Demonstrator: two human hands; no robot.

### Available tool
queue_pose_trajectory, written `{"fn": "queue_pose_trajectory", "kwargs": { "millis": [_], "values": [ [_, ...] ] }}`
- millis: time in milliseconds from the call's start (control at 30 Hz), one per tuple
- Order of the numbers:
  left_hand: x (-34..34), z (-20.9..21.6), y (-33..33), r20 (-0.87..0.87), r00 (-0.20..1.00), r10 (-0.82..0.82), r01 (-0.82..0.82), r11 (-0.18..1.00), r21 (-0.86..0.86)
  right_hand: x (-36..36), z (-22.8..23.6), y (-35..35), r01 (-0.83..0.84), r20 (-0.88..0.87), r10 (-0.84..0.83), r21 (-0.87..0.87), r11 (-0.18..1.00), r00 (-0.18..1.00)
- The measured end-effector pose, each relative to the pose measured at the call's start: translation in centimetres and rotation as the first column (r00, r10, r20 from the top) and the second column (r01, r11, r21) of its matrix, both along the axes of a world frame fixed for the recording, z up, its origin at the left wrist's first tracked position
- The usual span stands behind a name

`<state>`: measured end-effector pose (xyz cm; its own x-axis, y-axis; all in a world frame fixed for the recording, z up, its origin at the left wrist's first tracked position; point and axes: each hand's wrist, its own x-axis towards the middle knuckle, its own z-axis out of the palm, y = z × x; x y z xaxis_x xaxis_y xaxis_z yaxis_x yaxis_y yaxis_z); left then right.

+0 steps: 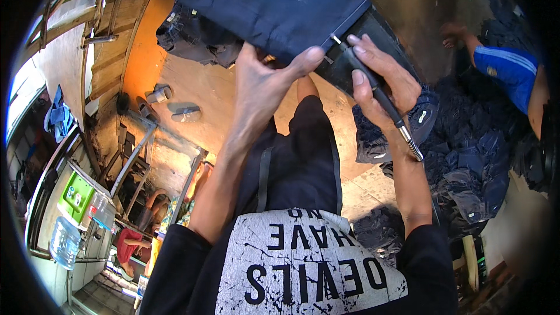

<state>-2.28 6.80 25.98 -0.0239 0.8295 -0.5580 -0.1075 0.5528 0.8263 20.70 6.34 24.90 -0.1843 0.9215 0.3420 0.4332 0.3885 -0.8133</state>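
Note:
Dark blue trousers [262,6] lie folded over a dark board [376,35] in front of me. My left hand [262,76] holds their near edge, thumb on top of the cloth; its other fingers are mostly hidden beneath. In my right hand [385,81] is a black pen-shaped tool [379,90] with a coiled metal end, pinched between thumb and fingers. Its thin tip touches or almost touches the seam at the cloth's right corner, close to my left thumb.
More dark garments hang at the left [195,38]. A large heap of dark clothes [461,146] lies at the right, near a person in blue shorts [507,70]. Sandals [184,112] are on the floor. At the lower left are a green tray [76,198] and a water jug [65,242].

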Motion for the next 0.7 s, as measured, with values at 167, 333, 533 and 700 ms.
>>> {"fn": "queue_pose_trajectory", "kwargs": {
  "millis": [167,333,533,700],
  "values": [
    [0.1,-0.5,-0.3,-0.14,0.99,-0.021,0.035,0.995,0.097,-0.3,0.0,0.1,0.041,-0.022,-0.041,0.026,0.999,0.999],
    [-1.8,-1.8,-2.5,-0.055,0.997,-0.052,0.052,0.999,-0.006,-0.5,-0.1,-0.5,-0.056,0.047,0.052,0.069,0.996,0.998],
    [-1.4,-4.7,-3.9,0.17,0.983,0.063,-0.084,0.989,0.121,-0.8,-0.6,-1.0,-0.141,0.035,0.14,0.027,0.99,0.99],
    [-1.3,-5.0,-4.4,0.156,0.986,0.052,-0.078,0.983,0.167,-0.9,-0.3,-0.8,-0.201,0.076,0.199,0.01,0.98,0.977]
  ]
}}
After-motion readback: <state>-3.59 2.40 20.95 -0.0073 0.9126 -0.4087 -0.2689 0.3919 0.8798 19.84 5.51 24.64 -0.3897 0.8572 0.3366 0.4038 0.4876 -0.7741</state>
